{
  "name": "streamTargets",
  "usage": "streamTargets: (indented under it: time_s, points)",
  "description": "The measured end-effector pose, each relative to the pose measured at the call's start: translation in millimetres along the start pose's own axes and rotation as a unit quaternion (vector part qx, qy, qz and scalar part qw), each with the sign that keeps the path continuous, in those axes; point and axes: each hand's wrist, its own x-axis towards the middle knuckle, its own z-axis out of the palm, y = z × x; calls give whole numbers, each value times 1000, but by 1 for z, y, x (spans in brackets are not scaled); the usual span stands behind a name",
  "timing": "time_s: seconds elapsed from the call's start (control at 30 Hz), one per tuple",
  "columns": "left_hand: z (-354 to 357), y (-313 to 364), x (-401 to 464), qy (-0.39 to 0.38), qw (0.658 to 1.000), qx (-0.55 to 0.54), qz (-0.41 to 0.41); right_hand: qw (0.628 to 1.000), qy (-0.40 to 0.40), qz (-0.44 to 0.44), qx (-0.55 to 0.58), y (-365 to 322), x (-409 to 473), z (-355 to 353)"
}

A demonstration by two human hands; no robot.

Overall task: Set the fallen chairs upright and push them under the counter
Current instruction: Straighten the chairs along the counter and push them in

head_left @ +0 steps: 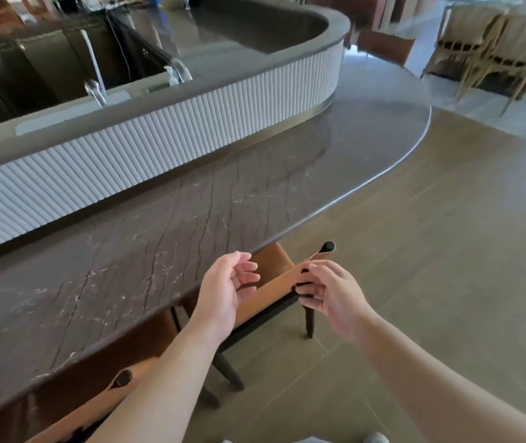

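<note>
A chair [276, 282] with a tan leather back and black frame stands upright, its seat tucked under the dark marbled counter [159, 225]. My left hand [226, 289] hovers over the backrest with relaxed, slightly curled fingers and holds nothing. My right hand [328, 294] is at the right end of the backrest; its fingertips touch the tan strap near the black post, fingers loosely bent. A second tan and black chair [117, 385] stands at lower left, partly under the counter and partly hidden by my left forearm.
A white fluted bar wall [191, 123] rises behind the counter, with taps [95, 91] and a sink area beyond. Tiled floor [431, 251] spreads to the right. Stacked light wooden chairs [494, 49] stand at the far right.
</note>
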Motion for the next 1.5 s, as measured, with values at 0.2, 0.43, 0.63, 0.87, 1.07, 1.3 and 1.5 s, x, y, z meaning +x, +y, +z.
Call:
streamTargets:
  time_s: [0.2, 0.43, 0.63, 0.87, 1.07, 1.3, 1.5]
  points:
    - [120, -14, -10, 2, 1000, -9, -24, 999, -19, -34, 14, -57, 2, -115]
    - [239, -17, -22, -46, 998, -32, -18, 995, -5, -95, 20, -137, 6, -230]
    - [311, 0, -4, -100, 994, -27, 17, 992, 10, -112, 50, -167, 17, -277]
    - [391, -8, 55, -169, 984, -45, -21, 990, 87, -84, 73, -181, 52, -333]
    - [482, -19, 140, -261, 962, -44, -73, 978, 172, -85, 83, -224, 116, -384]
    - [576, 19, 241, -353, 932, -12, -80, 963, 238, -99, 83, -305, 199, -413]
    - [629, 51, 308, -372, 925, -1, -72, 958, 251, -103, 97, -354, 262, -427]
